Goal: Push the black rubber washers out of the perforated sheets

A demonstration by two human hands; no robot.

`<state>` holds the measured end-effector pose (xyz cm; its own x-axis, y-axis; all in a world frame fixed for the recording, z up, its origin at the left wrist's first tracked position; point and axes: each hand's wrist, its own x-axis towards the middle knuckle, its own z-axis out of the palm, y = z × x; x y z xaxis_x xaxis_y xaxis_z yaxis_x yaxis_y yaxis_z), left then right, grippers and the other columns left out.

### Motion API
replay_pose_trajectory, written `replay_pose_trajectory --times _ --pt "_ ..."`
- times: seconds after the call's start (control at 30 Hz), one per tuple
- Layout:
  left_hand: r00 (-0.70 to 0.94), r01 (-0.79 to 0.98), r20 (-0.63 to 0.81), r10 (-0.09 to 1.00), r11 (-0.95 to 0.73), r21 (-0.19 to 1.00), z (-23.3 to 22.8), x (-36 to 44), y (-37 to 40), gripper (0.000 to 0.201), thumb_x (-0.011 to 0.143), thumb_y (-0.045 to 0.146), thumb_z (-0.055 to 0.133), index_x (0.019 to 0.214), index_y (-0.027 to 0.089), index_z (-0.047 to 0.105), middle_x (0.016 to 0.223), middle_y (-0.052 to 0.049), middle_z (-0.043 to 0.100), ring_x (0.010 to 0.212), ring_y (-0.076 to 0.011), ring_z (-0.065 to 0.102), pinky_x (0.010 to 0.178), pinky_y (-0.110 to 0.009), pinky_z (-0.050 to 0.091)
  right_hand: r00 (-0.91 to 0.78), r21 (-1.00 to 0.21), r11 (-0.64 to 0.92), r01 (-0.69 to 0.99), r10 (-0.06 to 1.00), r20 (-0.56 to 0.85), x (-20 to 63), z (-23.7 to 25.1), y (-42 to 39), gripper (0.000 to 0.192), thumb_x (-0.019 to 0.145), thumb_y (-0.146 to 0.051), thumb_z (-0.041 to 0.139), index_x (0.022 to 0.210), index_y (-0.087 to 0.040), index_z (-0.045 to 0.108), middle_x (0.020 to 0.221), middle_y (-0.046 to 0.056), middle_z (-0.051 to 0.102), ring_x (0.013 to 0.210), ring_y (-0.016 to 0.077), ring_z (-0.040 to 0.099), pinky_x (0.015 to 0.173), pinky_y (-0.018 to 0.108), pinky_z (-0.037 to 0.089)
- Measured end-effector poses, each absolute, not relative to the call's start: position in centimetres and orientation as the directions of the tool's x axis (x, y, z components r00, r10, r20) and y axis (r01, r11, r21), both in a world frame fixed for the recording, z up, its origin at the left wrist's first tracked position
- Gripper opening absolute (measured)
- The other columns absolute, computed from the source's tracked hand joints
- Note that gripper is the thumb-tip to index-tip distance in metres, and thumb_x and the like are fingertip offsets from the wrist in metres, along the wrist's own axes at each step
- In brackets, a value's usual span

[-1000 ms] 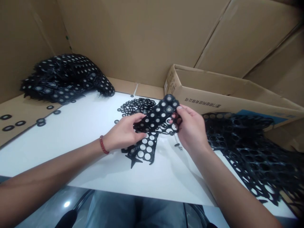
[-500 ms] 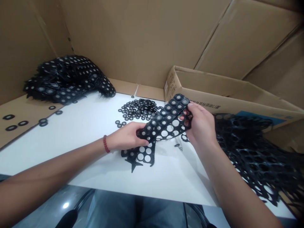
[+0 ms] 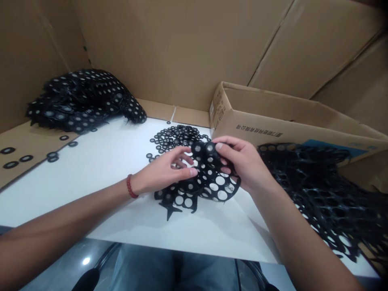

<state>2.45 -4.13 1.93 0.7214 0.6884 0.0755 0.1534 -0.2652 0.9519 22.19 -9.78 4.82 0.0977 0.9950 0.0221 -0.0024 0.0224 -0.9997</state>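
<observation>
Gripping punched black sheet (image 3: 212,182) with both: left hand (image 3: 163,171) pinching its edge, right hand (image 3: 242,163) clasping top, above bench (image 3: 106,161).

Both forearms reach in from the bottom corners, hands meeting in the middle. Left hand (image 3: 165,171) has fingers loosely curled and thumb out; right hand (image 3: 242,165) is pinched shut, palm down.
</observation>
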Motion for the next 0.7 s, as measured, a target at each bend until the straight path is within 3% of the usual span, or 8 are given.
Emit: replay_pose_trajectory --times 0.07,0.13,0.23,0.37,0.53,0.7 --pt "0.645 0.118 0.188 0.741 -0.340 0.933 2.5 2.3 -4.3 0.049 0.074 0.035 0.067 0.118 0.017 0.054 0.114 -0.009 0.061 0.098 -0.0192 0.059 0.085 -0.032 0.049 -0.010 -0.995 -0.033 0.090 0.999 -0.034 22.0 4.8 -10.0 0.017 0.076 -0.030 0.066 0.087 -0.018 0.064 0.050 -0.007 0.043 0.040 0.0036 0.038 0.034 0.014 0.027" --pt "0.623 0.096 0.258 0.738 -0.399 0.912 3.1 2.2 -4.6 0.033 0.075 0.033 0.068 0.103 0.016 0.063 0.102 -0.006 0.066 0.090 -0.0161 0.061 0.084 -0.029 0.049 -0.055 -0.982 -0.062 0.181 0.996 -0.073 21.9 4.7 -10.1 0.018 0.075 -0.030 0.066 0.089 -0.019 0.063 0.053 -0.007 0.043 0.043 0.0036 0.038 0.036 0.013 0.030" --pt "0.628 0.164 0.168 0.760 -0.340 0.926 3.7 2.1 -5.0 0.020 0.074 0.032 0.069 0.085 0.015 0.069 0.081 -0.004 0.068 0.074 -0.0121 0.061 0.072 -0.024 0.050 -0.060 -0.967 -0.062 0.248 0.995 -0.079 21.7 4.6 -10.1 0.018 0.074 -0.029 0.067 0.088 -0.021 0.059 0.055 -0.008 0.041 0.043 0.0034 0.037 0.036 0.012 0.030" --pt "0.661 0.173 -0.019 0.750 -0.127 0.977 3.6 2.2 -4.8 0.026 0.071 0.032 0.072 0.092 0.016 0.069 0.071 -0.001 0.067 0.066 -0.0101 0.059 0.065 -0.022 0.049 -0.035 -0.972 -0.065 0.226 0.997 -0.074 21.4 4.9 -10.3 0.019 0.073 -0.030 0.068 0.087 -0.021 0.058 0.054 -0.009 0.041 0.042 0.0036 0.035 0.035 0.013 0.030" --pt "0.705 0.012 -0.029 0.709 0.029 1.000 2.6 2.2 -4.4 0.023 0.073 0.029 0.072 0.092 0.017 0.071 0.089 -0.004 0.069 0.078 -0.0110 0.060 0.072 -0.023 0.048 -0.005 -0.993 -0.034 0.112 0.999 -0.034 21.2 5.2 -10.7 0.018 0.068 -0.024 0.072 0.080 -0.018 0.059 0.055 -0.007 0.047 0.047 0.0045 0.042 0.038 0.013 0.031" --pt "0.730 -0.088 -0.022 0.683 0.125 0.988 2.3 2.1 -4.4 0.016 0.074 0.024 0.072 0.089 0.019 0.073 0.077 -0.001 0.067 0.068 -0.0072 0.056 0.065 -0.019 0.045 -0.018 -0.998 -0.001 0.065 1.000 -0.002 21.1 5.1 -10.9 0.018 0.071 -0.027 0.072 0.083 -0.018 0.063 0.062 -0.005 0.051 0.051 0.0041 0.044 0.038 0.013 0.026"
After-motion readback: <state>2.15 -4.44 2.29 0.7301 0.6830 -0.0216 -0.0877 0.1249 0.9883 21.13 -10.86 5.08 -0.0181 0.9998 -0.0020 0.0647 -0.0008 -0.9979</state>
